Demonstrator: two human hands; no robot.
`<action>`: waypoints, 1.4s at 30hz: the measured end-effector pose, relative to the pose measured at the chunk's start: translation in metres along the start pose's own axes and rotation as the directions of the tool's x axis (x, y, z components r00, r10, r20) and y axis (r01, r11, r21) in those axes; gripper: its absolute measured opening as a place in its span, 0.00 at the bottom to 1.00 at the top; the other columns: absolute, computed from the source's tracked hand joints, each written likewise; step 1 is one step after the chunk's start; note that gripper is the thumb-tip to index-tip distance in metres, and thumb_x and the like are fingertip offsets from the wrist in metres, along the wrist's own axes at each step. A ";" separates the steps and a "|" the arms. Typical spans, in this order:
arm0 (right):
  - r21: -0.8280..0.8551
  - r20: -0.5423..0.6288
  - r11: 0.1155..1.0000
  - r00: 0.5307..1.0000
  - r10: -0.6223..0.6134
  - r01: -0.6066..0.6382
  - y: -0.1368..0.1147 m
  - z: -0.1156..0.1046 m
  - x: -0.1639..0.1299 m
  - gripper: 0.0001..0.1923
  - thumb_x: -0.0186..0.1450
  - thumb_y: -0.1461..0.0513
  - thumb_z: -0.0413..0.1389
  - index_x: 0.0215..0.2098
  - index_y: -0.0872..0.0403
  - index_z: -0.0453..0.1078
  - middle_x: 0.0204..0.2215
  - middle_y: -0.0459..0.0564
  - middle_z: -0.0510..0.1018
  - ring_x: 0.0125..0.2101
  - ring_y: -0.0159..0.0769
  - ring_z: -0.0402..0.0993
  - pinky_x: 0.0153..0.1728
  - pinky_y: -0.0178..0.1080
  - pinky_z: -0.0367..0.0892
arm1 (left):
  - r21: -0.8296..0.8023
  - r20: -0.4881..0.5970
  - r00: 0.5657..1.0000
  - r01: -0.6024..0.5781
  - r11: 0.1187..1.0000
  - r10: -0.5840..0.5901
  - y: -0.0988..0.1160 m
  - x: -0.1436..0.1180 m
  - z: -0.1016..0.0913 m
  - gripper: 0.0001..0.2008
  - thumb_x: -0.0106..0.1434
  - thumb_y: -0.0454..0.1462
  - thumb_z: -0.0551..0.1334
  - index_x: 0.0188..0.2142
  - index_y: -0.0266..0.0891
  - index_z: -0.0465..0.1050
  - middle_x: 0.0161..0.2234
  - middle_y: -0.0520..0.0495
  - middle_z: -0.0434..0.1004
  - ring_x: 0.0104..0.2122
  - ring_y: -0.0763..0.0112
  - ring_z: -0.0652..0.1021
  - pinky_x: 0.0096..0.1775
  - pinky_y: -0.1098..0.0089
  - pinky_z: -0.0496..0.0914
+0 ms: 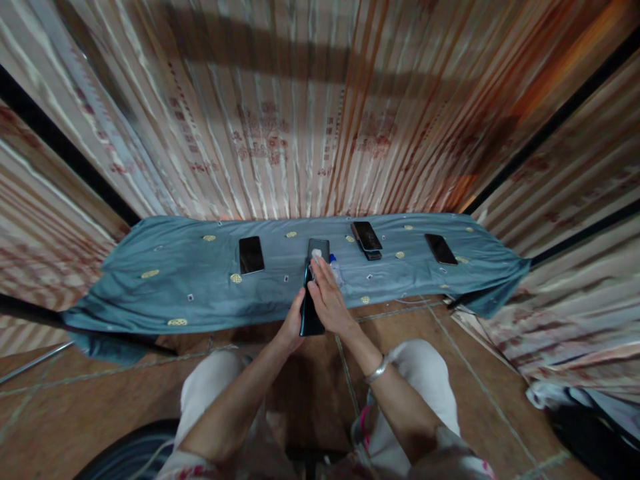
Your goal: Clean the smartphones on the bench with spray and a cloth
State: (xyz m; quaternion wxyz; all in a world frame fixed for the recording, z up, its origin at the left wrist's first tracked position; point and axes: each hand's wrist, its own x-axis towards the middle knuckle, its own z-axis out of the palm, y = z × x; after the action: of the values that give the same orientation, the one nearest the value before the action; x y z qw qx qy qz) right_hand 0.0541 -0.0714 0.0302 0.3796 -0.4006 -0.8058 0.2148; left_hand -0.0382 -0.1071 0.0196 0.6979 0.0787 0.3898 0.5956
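Note:
My left hand [294, 325] grips a dark smartphone [312, 321] with a teal edge by its left side, above the front edge of the cloth-covered table. Over the screen lies my right hand [329, 298], fingers together, with a small white tissue-like wad [317, 254] at the fingertips. Its exact material is hard to make out. Just beyond the fingers a grey, glossy surface shows; whether it belongs to this phone or another cannot be told. Beside the right hand is a clear bottle with a blue cap [333, 258], partly hidden.
A blue-green cloth [200, 300] covers the table. On it lie a phone [251, 255] at left, a phone [367, 236] resting on another dark item [373, 255], and a phone [441, 249] at right. Striped curtains [300, 133] and black poles [550, 127] surround it.

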 end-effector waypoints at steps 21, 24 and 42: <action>0.299 -0.097 0.923 0.954 0.282 -0.242 0.049 -0.011 0.008 0.25 0.68 0.50 0.40 0.53 0.54 0.66 0.48 0.52 0.75 0.48 0.40 0.71 0.51 0.43 0.64 | 0.255 0.238 0.955 0.113 0.960 -0.176 0.001 -0.002 -0.002 0.26 0.67 0.49 0.44 0.45 0.31 0.70 0.29 0.41 0.79 0.21 0.69 0.78 0.21 0.73 0.69; 0.380 -0.187 0.884 0.913 0.362 -0.272 0.053 -0.001 0.009 0.27 0.66 0.48 0.42 0.54 0.54 0.66 0.50 0.53 0.74 0.50 0.41 0.69 0.52 0.43 0.63 | 0.318 0.178 0.975 0.073 0.945 -0.136 -0.001 0.003 -0.001 0.24 0.66 0.48 0.47 0.44 0.31 0.70 0.28 0.42 0.79 0.21 0.70 0.77 0.22 0.73 0.69; 0.563 -0.123 0.761 0.878 0.462 -0.322 0.048 0.003 0.007 0.26 0.65 0.50 0.45 0.56 0.54 0.64 0.48 0.50 0.75 0.46 0.40 0.72 0.49 0.45 0.66 | 0.463 0.206 0.978 -0.082 0.882 -0.017 -0.005 0.005 -0.002 0.30 0.53 0.58 0.58 0.37 0.31 0.73 0.31 0.39 0.79 0.22 0.71 0.76 0.22 0.73 0.66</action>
State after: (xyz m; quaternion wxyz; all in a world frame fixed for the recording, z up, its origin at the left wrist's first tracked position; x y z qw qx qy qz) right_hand 0.0725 -0.0375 0.0001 0.5204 -0.4660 -0.5571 0.4490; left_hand -0.0352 -0.1051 0.0133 0.6842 0.3123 0.4473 0.4840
